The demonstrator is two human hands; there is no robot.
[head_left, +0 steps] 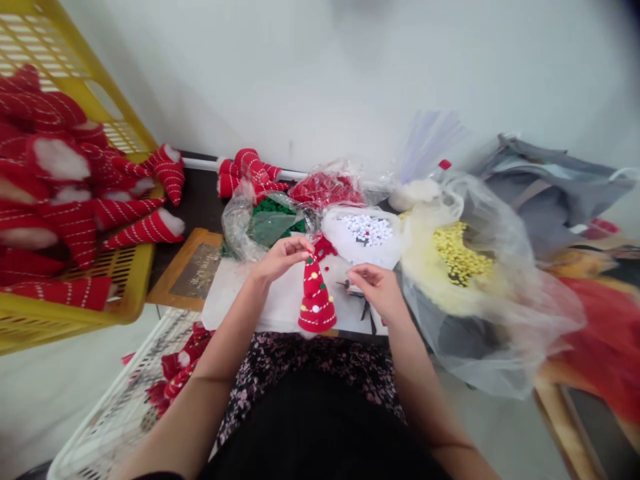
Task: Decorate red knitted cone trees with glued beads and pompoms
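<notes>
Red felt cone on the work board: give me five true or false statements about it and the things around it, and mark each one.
1. The left hand holds the red felt cone near its tip. True.
2. The cone is plain, with no decoration. False: small pom-poms dot it, including a white pom-pom near its base.
3. The yellow crate holds red striped hats with white trim. True.
4. The yellow pom-poms lie in the crate. False: the yellow pom-poms lie in a clear plastic bag to the right of the board.
5. The white pom-poms lie in a bag beyond the cone. True.
</notes>
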